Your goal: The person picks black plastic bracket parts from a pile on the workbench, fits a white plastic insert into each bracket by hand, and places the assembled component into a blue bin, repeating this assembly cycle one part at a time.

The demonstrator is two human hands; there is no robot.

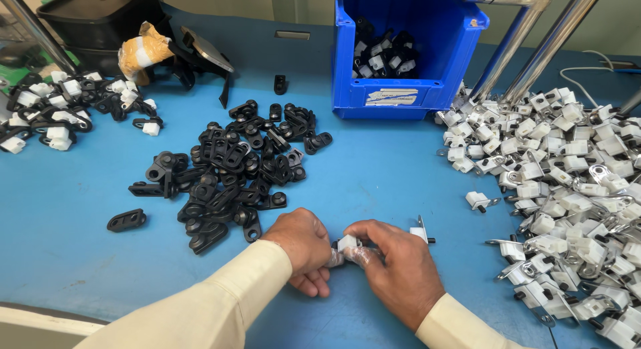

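Head view: hands [354, 259] near table edge [40, 315].

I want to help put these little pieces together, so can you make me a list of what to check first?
1. Both hands on the piece: ok. The left hand and right hand pinch the small white part together.
2. Black piece joined to it: cannot tell, the fingers cover it.
3. More black brackets close by: ok, a pile lies just beyond the left hand.
4. More white parts: ok, a big heap lies to the right.
5. Blue bin has room: ok, only a few finished pieces are inside.
6. Loose part by the right hand: not ok, it lies almost against the knuckles.
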